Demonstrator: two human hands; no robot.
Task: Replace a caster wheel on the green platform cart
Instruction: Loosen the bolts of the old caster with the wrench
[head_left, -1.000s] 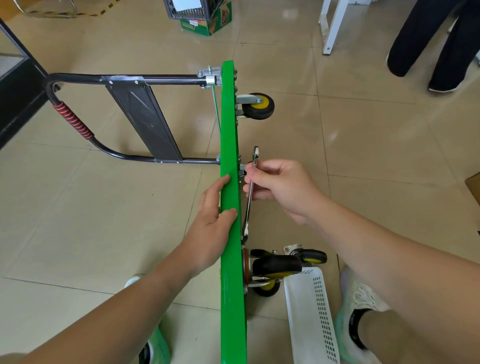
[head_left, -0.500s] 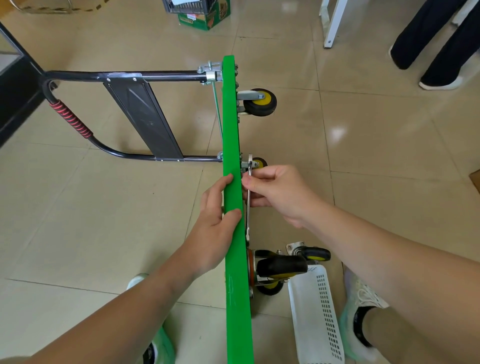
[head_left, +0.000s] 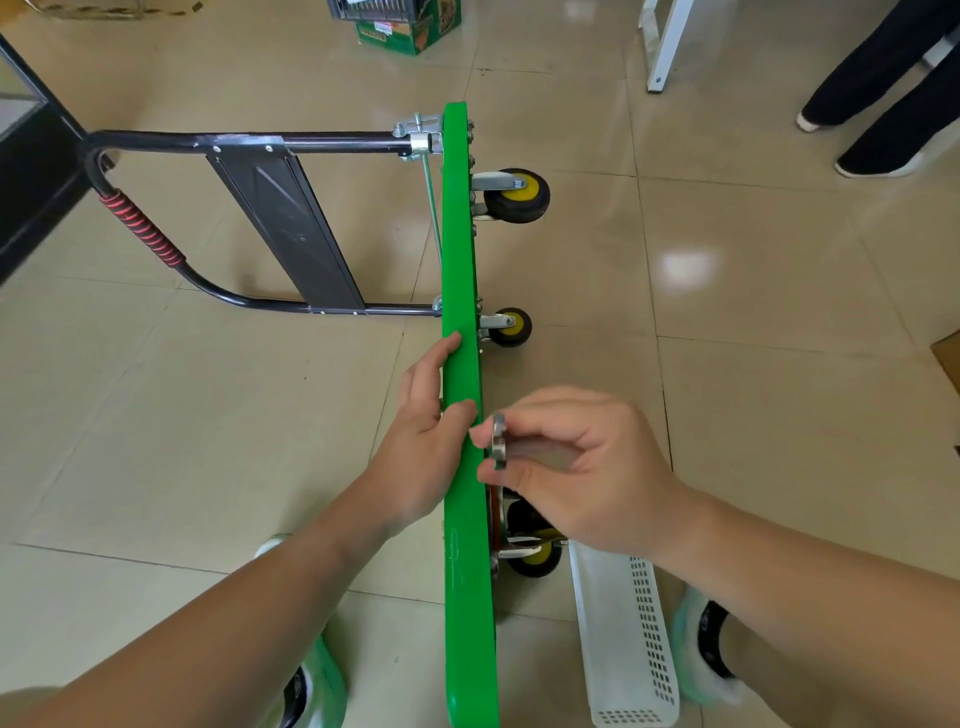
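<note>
Standing on edge on the tiled floor (head_left: 753, 415), the green cart (head_left: 461, 249) — left hand (head_left: 421, 447) grips its deck rim, right hand (head_left: 582, 467) pinches a wrench (head_left: 499, 441) just beside the deck, covering part of the near caster (head_left: 537, 561). A white basket (head_left: 618, 629) lies by that caster — black handle (head_left: 156, 140) sticks out left.

One green cart (head_left: 460, 234), three clear caster wheels (head_left: 517, 195) (head_left: 511, 327) (head_left: 539, 560), two hands (head_left: 421, 447) (head_left: 582, 467), one wrench (head_left: 498, 441), one basket (head_left: 623, 649)

Green cart (head_left: 462, 260), white basket (head_left: 618, 623) on tiled floor (head_left: 753, 389)
</note>
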